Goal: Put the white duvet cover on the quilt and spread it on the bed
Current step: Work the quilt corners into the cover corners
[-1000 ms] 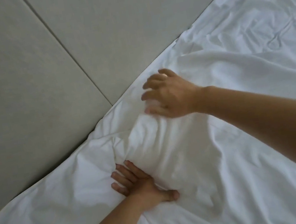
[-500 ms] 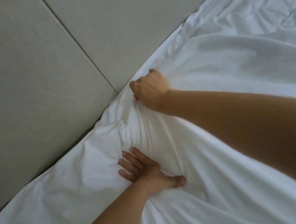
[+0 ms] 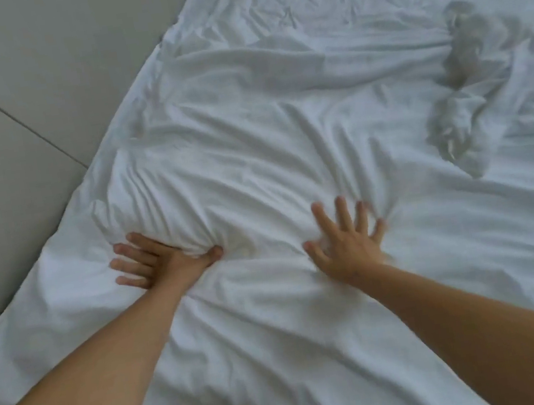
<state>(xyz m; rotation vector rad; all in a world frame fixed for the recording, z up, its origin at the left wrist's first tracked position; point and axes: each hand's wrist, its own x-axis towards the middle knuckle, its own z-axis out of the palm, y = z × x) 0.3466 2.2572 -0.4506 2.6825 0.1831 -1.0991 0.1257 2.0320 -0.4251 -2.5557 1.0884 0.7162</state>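
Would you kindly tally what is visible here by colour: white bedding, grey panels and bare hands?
White: 1, the duvet cover.
Grey: 1, the panelled surface beside the bed.
Bare hands: 2, the left hand and right hand, both spread flat on the cover.
Total: 4.

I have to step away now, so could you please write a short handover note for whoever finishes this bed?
Left hand: open, fingers spread, pressing flat on the white duvet cover beside a bunched lump of it near the padded headboard.
Right hand: open, fingers splayed, pressing flat on the cover.
Done: the cover lies over the bed and seems to hold the quilt, though the quilt itself is hidden.
Left: the cover is creased all over, with the lump by the left hand and a grey twisted bunch at far right. Smooth these out and square the edges.
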